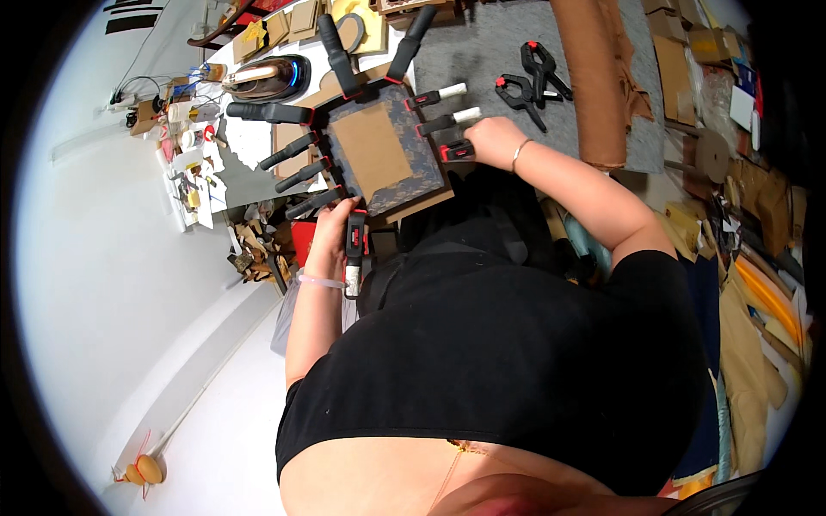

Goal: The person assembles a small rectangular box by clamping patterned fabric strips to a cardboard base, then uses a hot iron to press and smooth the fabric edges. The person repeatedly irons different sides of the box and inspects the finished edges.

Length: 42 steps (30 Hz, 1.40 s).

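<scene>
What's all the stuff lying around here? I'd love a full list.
board: one, dark patterned frame with a tan middle, on the table before the person
clamps on the board: about ten, black with red, around its edges
loose clamps: two, black and red, on the grey mat
iron: one, dark and shiny, far left of the table
brown roll: one, right of the mat
left hand: on the clamp at the board's near edge
right hand: at the board's right edge

Matt brown cardboard panel (372,148) on dark patterned cloth cover (419,162). Clamps (354,241) black plastic, red tips. Iron (267,77) glossy metal. Grey felt-like mat (482,43), rough. Brown cloth roll (594,77), matt.
</scene>
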{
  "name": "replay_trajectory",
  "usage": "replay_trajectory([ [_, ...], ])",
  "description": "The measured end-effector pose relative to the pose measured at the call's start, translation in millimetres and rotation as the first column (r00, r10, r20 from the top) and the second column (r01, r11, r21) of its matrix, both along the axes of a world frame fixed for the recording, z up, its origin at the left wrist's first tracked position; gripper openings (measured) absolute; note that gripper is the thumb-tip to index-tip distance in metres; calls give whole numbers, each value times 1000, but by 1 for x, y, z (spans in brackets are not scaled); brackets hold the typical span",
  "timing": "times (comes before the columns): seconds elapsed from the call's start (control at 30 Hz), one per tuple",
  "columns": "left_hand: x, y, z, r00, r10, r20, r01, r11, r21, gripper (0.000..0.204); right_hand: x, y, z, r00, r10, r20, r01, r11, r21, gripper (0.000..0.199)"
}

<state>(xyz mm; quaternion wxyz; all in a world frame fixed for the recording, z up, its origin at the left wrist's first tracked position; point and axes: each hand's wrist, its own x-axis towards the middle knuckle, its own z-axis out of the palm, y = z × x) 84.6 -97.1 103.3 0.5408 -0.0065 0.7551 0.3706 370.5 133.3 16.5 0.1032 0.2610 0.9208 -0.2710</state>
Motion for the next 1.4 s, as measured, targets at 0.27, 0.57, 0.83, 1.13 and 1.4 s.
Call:
replay_trajectory([
  [0.27, -8, -7, -8, 999, 13, -39, -11, 999, 39, 26, 88, 90, -97, 758, -651, 40, 640, 755, 146, 49],
  [0.57, -7, -5, 4, 1000, -26, -5, 26, 999, 38, 26, -15, 51, 30, 983, -158, 91, 182, 848, -498, 45],
  [0.83, -7, 9, 20, 990, -128, -54, 130, 991, 34, 27, -45, 6, -4, 997, -68, -45, 59, 981, -187, 40],
  [1.13, -8, -5, -6, 999, -51, -15, 52, 998, 20, 26, -6, 8, -12, 973, -83, 213, 87, 996, -12, 30],
  [1.4, 12, -7, 9, 992, 96, -79, -95, 995, 20, 25, 61, 90, -70, 841, -532, 99, 498, 832, 245, 65],
])
